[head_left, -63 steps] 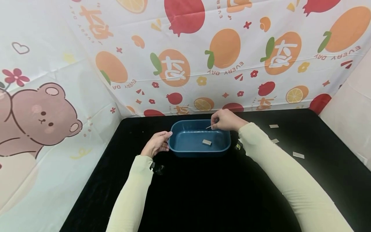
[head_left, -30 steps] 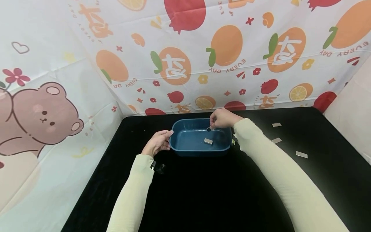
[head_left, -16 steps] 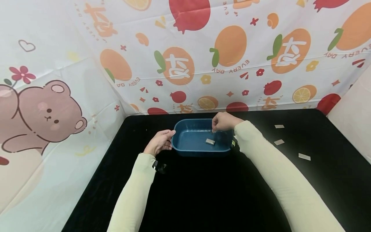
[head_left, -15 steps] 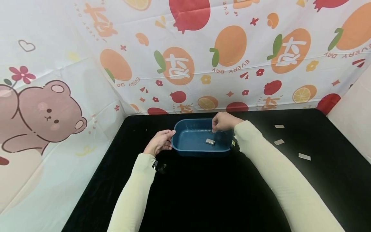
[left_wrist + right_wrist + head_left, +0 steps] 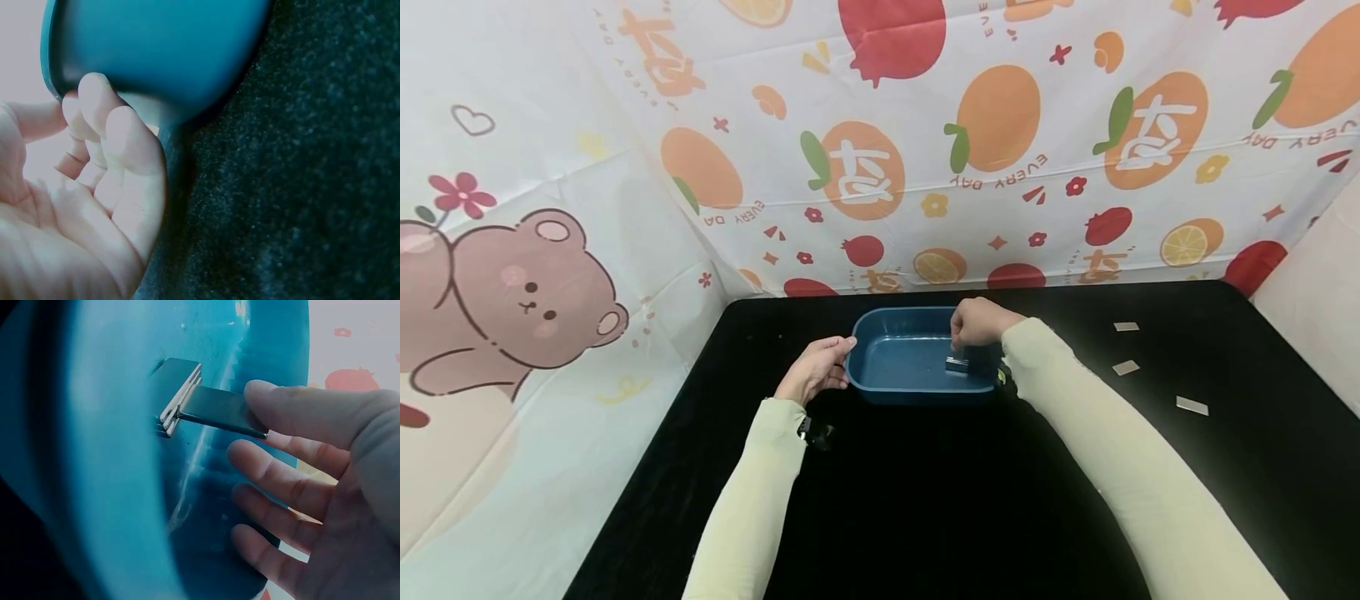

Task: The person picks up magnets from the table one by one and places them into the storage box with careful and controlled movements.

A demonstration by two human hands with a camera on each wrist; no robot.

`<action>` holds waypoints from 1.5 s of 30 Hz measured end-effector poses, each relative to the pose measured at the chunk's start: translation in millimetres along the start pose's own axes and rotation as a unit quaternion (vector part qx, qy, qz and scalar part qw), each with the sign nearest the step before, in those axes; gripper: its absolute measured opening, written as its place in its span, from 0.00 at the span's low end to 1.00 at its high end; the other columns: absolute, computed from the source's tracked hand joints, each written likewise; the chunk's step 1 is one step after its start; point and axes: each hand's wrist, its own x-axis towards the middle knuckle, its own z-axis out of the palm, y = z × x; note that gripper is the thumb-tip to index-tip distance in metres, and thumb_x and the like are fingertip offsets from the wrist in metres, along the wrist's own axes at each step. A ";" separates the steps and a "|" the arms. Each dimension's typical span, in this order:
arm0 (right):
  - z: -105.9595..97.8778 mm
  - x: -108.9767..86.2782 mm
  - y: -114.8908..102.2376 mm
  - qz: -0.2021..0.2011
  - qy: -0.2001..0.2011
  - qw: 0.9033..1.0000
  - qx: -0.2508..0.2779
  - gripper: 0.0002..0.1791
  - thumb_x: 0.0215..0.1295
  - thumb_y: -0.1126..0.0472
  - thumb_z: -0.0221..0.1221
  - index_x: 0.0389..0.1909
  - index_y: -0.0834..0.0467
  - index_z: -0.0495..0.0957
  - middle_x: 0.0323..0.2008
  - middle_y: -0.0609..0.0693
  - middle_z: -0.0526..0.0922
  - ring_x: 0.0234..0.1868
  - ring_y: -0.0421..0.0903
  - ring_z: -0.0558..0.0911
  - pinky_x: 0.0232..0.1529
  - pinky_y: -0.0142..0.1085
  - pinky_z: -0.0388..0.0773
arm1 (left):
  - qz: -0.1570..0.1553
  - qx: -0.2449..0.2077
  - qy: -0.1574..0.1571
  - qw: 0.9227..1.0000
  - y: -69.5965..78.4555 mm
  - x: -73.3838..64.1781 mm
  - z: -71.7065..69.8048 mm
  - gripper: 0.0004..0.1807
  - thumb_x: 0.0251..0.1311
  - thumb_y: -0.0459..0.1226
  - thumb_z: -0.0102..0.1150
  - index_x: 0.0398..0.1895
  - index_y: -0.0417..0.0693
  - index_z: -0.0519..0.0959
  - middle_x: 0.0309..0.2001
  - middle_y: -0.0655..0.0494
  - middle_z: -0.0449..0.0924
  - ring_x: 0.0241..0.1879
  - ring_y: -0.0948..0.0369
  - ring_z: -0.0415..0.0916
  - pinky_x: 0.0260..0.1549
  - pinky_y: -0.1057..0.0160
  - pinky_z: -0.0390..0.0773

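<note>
A blue plastic basin [image 5: 895,358] stands on the black table. My left hand [image 5: 816,367] grips its left rim between thumb and fingers; the left wrist view shows the fingertips [image 5: 97,100] at the basin's edge. Over the basin's right part, my right hand [image 5: 977,322] pinches one end of a flat metal plate [image 5: 219,409]. The plate's other end touches a small stack of metal plates [image 5: 178,394] inside the basin. In the head view that stack [image 5: 957,366] shows dark with bright lines, below the right fingers. The held plate is mostly hidden there.
Three thin light-coloured plates lie apart on the table's right side: a far one [image 5: 1126,327], a middle one [image 5: 1125,367] and a near one [image 5: 1192,406]. Fruit-printed cloth [image 5: 925,183] hangs behind the table, and a bear-printed sheet [image 5: 535,292] hangs at the left.
My right hand has lowered towards the stack with its plate. The stack, lying flat before, now looks tilted and darker. My left hand stays on the rim; the head view has shifted slightly.
</note>
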 end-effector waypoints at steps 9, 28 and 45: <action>-2.2 -3.4 1.6 0.008 0.002 1.000 0.005 0.09 0.66 0.60 0.61 0.30 0.57 0.86 0.36 0.51 0.88 0.32 0.44 0.75 0.32 0.33 0.71 | 0.004 -0.005 -0.006 1.000 3.0 0.8 2.4 0.16 0.72 0.51 0.52 0.32 0.50 0.73 0.21 0.60 0.73 0.18 0.63 0.73 0.23 0.67 0.78; -4.5 -14.1 -3.7 -0.012 -0.002 1.000 -0.016 0.16 0.73 0.59 0.55 0.55 0.60 0.82 0.54 0.57 0.84 0.51 0.51 0.82 0.59 0.49 0.79 | 0.009 -0.003 -0.009 1.000 1.9 2.1 3.3 0.16 0.73 0.51 0.51 0.32 0.50 0.73 0.22 0.60 0.74 0.18 0.63 0.73 0.24 0.67 0.78; -20.9 -31.3 21.5 -0.027 0.168 0.985 0.037 0.13 0.72 0.60 0.56 0.48 0.61 0.84 0.44 0.57 0.85 0.43 0.52 0.79 0.48 0.45 0.80 | -0.002 -0.003 -0.013 1.000 -1.3 2.0 -0.6 0.17 0.73 0.52 0.51 0.37 0.48 0.72 0.23 0.60 0.74 0.19 0.64 0.74 0.25 0.67 0.78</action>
